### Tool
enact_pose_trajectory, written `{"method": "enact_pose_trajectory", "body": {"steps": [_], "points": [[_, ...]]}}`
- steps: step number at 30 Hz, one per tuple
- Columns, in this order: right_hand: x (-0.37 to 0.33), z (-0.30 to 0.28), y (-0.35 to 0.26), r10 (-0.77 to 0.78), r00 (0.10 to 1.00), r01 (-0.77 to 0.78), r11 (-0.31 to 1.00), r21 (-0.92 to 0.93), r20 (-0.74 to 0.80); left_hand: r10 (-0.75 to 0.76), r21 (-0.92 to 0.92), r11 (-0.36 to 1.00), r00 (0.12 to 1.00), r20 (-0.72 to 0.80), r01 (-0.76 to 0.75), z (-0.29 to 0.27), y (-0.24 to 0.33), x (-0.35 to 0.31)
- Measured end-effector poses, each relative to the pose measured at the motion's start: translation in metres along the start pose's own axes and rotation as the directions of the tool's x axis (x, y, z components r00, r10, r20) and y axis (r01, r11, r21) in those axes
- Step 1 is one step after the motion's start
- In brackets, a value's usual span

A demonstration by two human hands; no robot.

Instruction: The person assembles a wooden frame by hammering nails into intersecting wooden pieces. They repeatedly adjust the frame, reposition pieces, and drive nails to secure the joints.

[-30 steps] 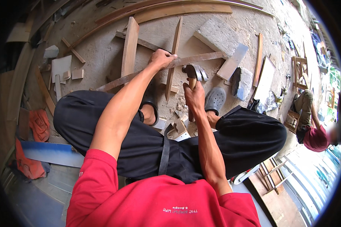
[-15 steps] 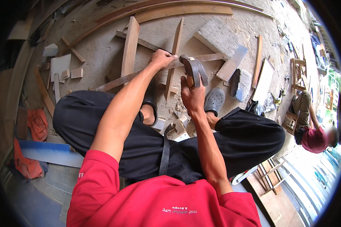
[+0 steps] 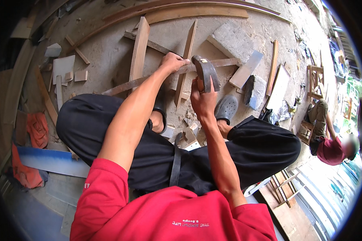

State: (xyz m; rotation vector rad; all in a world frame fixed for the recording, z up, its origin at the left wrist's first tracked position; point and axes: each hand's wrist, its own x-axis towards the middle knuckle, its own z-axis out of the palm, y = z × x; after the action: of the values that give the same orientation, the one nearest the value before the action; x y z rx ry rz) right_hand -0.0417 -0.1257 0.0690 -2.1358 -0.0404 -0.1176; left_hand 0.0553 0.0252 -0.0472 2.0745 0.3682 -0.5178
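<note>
brown wood: a long flat strip (image 3: pixel 226 62) already crosses a broad tan board (image 3: pixel 139 50) and a narrow tan board (image 3: pixel 189 40); whether it's fastened, i can't tell. left hand (image 3: pixel 174 63) bunched there, hold unclear; right hand (image 3: pixel 204 100) wrapped round a dark-headed claw hammer (image 3: pixel 206 74).

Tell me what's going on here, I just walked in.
A person in a red T-shirt has their right hand around a claw hammer with a dark metal head. Their left hand is at a long, narrow brown wooden strip, near where it crosses a narrow, pale brown wooden board. Whether the hammer touches the strip is unclear. Off to the right is another person in a dark red shirt.
</note>
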Motion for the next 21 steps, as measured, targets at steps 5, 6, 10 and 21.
{"method": "enact_pose_trajectory", "body": {"steps": [5,6,10,21], "points": [[-0.006,0.003,0.041,0.148,0.986,-0.143,0.988,-0.065,0.074,0.018,0.095,0.995,0.999,-0.034,-0.015,-0.005,0.005,-0.007],[-0.007,0.002,0.047,0.16,0.984,-0.157,0.987,-0.039,0.079,-0.012,0.151,0.988,0.997,-0.078,0.024,-0.006,0.007,-0.009],[-0.008,-0.002,0.054,0.23,0.967,-0.223,0.972,-0.074,0.109,-0.016,0.356,0.932,0.991,-0.131,0.062,-0.011,0.0,-0.026],[-0.007,-0.001,0.052,0.234,0.962,-0.222,0.97,-0.1,0.138,-0.076,0.361,0.919,0.97,-0.229,0.157,-0.006,-0.009,-0.031]]}}
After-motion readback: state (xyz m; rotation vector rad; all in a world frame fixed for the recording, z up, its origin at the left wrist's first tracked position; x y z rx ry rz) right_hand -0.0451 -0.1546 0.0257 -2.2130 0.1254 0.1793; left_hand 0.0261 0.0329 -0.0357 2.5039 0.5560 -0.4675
